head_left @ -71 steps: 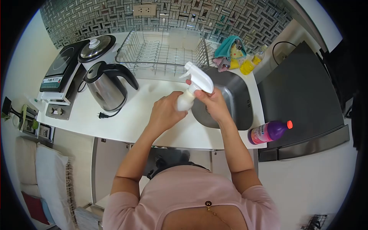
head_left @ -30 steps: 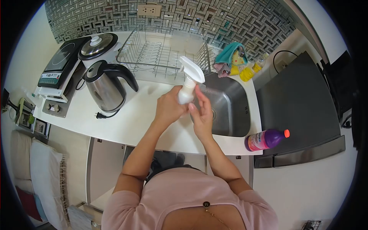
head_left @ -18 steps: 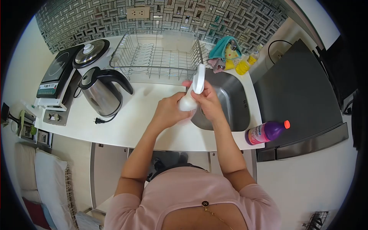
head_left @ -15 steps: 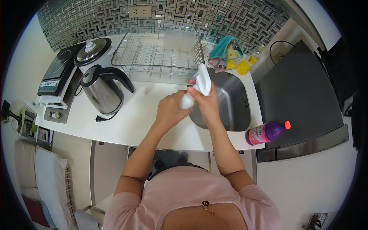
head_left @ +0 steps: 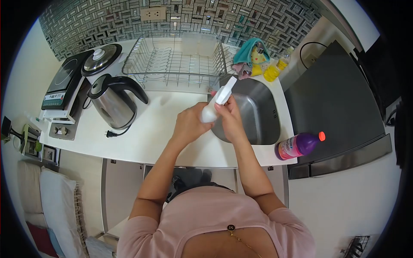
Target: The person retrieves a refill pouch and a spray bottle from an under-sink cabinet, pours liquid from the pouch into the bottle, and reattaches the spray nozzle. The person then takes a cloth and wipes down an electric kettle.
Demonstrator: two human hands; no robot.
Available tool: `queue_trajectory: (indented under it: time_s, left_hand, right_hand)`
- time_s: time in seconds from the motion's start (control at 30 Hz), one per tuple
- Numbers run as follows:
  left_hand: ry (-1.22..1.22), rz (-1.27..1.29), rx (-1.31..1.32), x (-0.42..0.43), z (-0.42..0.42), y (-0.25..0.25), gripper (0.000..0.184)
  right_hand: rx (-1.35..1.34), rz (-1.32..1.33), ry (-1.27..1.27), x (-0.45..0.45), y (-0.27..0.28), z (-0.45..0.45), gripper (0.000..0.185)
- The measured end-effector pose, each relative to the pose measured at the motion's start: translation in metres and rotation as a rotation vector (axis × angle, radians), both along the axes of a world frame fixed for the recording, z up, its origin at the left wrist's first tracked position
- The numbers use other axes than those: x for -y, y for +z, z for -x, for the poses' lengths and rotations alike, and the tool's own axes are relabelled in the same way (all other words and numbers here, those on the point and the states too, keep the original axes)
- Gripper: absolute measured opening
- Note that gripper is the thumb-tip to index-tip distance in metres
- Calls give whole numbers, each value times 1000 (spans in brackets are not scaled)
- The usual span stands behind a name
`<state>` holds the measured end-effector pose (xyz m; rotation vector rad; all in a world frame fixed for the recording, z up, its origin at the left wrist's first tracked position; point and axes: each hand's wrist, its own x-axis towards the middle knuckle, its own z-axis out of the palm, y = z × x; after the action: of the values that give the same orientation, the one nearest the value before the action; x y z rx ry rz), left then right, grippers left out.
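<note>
A: Where is the spray bottle (head_left: 209, 115) resting?
B: Above the counter (head_left: 150, 144), beside the sink's (head_left: 259, 112) left edge. The left hand's (head_left: 188, 123) fingers are clamping its body; the right hand's (head_left: 229, 119) are gripping the spray head (head_left: 224, 92).
A: Obstructions?
B: Fingers are partly covering the neck. The purple bottle (head_left: 297, 147) is occupying the counter's front right corner.
A: Changes?
B: The head's top, earlier leaning left, is now leaning right.

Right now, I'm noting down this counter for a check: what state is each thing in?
Spray bottle: held up, tilted, trigger head on; tightness can't be told.
Left hand: closed around its body.
Right hand: gripping near its neck.
Kettle: upright, lid shut.
Power plug: unplugged, on the counter.
Pot lid: on.
Purple bottle: capped.
Teal cloth: bunched.
</note>
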<state>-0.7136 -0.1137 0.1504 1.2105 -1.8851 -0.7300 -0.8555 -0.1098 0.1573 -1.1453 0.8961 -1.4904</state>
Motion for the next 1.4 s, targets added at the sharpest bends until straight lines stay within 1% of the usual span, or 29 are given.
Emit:
queue_trajectory:
  time_s: [0.03, 0.07, 0.13, 0.17, 0.23, 0.27, 0.33, 0.43, 0.47, 0.57, 0.73, 0.83, 0.93, 1.03, 1.07, 1.17, 1.2, 1.3, 1.37, 1.4]
  left_hand:
    - [-25, -62, -15, 1, -3, 3, 49]
    - [-50, -124, -30, 1, -4, 4, 49]
    - [-18, -130, -4, 0, -3, 2, 54]
    - [-5, -132, 9, -1, -1, 2, 56]
    - [40, -72, -14, -2, 4, -4, 51]
    - [63, -41, -26, -2, 6, -6, 48]
    - [29, -47, -9, 0, 5, -6, 49]
    - [-57, -92, -4, 4, -2, -8, 52]
    - [-92, -114, -6, 4, -4, -9, 53]
    - [-42, -136, 6, 0, 0, -8, 56]
    - [76, 5, 42, -3, 9, -33, 54]
    - [145, 74, 39, -6, 11, -44, 53]
    - [215, 152, 53, -8, 10, -53, 54]
    - [247, 146, 59, -6, 2, -61, 56]
    - [251, 123, 59, -6, -4, -64, 57]
    - [413, 25, 21, -1, -31, -64, 59]
    - [432, 8, 31, 0, -42, -63, 60]
    - [480, -8, 22, 3, -70, -64, 61]
    - [460, 19, -22, 2, -81, -61, 62]
    - [422, -117, 30, -2, -86, -54, 68]
  right_hand:
    - [108, 23, 55, -1, 3, 2, 40]
    - [67, -7, 80, -1, 3, 5, 40]
    - [-10, -67, 125, 2, 0, 12, 40]
    - [-65, -30, 97, 4, -5, 13, 38]
    - [-176, 47, 40, 7, -11, 12, 35]
    - [-163, 55, 18, 6, -11, 10, 35]
    - [-136, 69, -24, 4, -10, 3, 36]
    - [-104, -5, 28, 2, -9, 3, 35]
    - [-137, -16, 28, 4, -13, 2, 35]
    - [-227, -18, -1, 10, -27, -1, 36]
    - [-406, 53, -143, 14, -51, -10, 38]
    - [-398, 160, -177, 11, -56, -15, 38]
    - [-570, 236, -214, 13, -60, -15, 41]
    - [-868, -17, -74, 11, -38, -12, 49]
    - [-788, 26, -11, 13, -42, -12, 52]
    - [-993, 121, 57, -13, -45, -8, 51]
    - [-879, 70, 123, -25, -39, -4, 50]
    - [-735, -133, 214, -41, -46, 18, 43]
    - [-604, -214, 86, -50, -60, 32, 38]
    - [-539, -252, 19, -55, -68, 39, 36]
